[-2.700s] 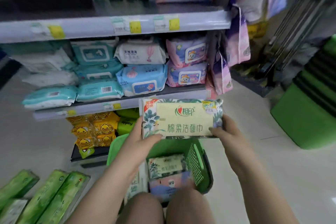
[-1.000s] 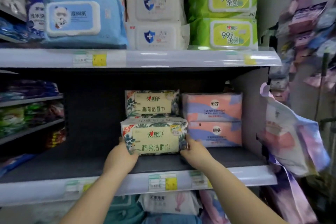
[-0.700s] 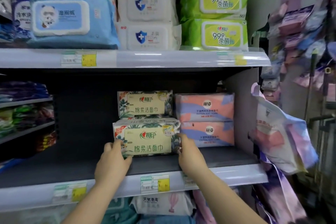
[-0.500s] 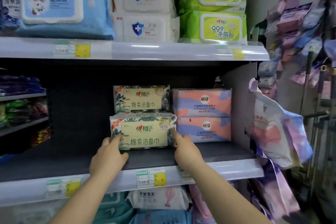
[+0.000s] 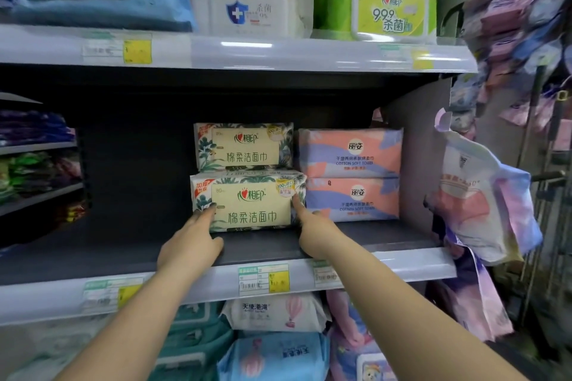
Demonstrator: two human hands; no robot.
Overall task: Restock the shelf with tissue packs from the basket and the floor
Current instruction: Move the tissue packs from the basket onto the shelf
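Squarely shelved: soft, boxy tissue pack [image 5: 250,202]

The dark shelf [image 5: 93,250] is bare to the left of the leaf-print tissue pack [image 5: 247,202], giving open room there. To the right, two pink-and-purple towel packs [image 5: 351,175] stand stacked, touching the leaf-print packs, with the grey side panel [image 5: 424,145] just beyond them. The upper shelf edge [image 5: 235,52] limits headroom. Hanging bags [image 5: 483,195] crowd the right end.
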